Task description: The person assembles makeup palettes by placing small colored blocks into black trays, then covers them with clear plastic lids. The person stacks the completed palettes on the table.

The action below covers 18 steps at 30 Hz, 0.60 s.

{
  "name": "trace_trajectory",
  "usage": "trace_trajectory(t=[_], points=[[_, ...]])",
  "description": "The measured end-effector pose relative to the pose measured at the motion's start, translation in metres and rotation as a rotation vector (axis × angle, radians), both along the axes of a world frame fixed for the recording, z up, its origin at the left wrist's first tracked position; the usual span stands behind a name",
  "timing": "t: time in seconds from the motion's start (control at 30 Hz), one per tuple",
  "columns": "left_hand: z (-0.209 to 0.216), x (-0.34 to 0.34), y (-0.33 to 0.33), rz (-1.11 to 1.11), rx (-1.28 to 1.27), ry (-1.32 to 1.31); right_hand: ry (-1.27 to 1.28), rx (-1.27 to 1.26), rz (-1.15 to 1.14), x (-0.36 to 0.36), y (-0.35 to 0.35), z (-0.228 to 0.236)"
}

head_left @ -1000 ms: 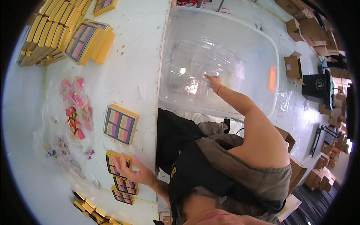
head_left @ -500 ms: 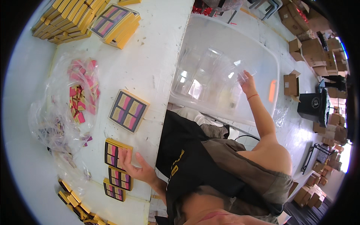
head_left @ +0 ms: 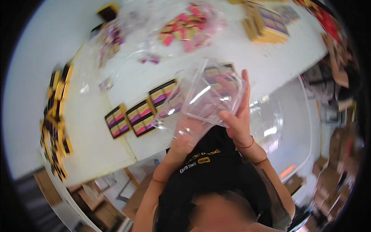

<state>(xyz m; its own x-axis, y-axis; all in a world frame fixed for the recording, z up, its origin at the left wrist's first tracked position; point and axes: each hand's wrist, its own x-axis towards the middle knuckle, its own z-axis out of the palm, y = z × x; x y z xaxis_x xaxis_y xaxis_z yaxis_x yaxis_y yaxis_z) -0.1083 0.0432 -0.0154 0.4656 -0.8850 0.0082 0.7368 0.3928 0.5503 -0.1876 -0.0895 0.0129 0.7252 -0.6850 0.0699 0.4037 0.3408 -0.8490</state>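
Observation:
Above the table's near edge, I hold several clear plastic box lids (head_left: 203, 94), some overlapping. My right hand (head_left: 239, 121) is closed on their right side, its thumb on the near edge. My left hand (head_left: 184, 138) is at their near left side, closed on the plastic; its fingers show only blurrily through it. Beneath and left of the lids, shallow gold-edged boxes with pink, purple and beige pieces lie in a row: a left box (head_left: 117, 121), a middle box (head_left: 141, 117) and a right box (head_left: 162, 92). Another box (head_left: 228, 66) is partly covered by the lids.
Plastic bags with pink and gold pieces (head_left: 185, 29) and purple pieces (head_left: 112, 40) lie at the back. Boxes are stacked (head_left: 266, 25) at the far right and heaped (head_left: 56, 120) at the left. A translucent tub (head_left: 288, 123) stands right of the table. Another person (head_left: 338, 73) sits beyond it.
My view has swung from the tub to the table. My right hand has brought the clear lids out of the tub, and my left hand has come from beside the boxes to meet them.

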Motion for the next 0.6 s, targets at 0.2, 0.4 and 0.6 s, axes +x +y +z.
trace_trajectory(t=[0.2,0.4,0.6], points=[[-0.045,0.013,0.101,0.355,0.106,0.098,0.218,-0.918,0.355,0.05,0.024,-0.015],[-0.025,0.014,0.12,0.51,0.249,-0.198,0.176,-1.236,0.609,0.072,0.051,0.008],[-0.037,0.03,0.162,0.699,0.083,0.039,0.27,-1.352,0.412,0.091,0.016,0.026]])
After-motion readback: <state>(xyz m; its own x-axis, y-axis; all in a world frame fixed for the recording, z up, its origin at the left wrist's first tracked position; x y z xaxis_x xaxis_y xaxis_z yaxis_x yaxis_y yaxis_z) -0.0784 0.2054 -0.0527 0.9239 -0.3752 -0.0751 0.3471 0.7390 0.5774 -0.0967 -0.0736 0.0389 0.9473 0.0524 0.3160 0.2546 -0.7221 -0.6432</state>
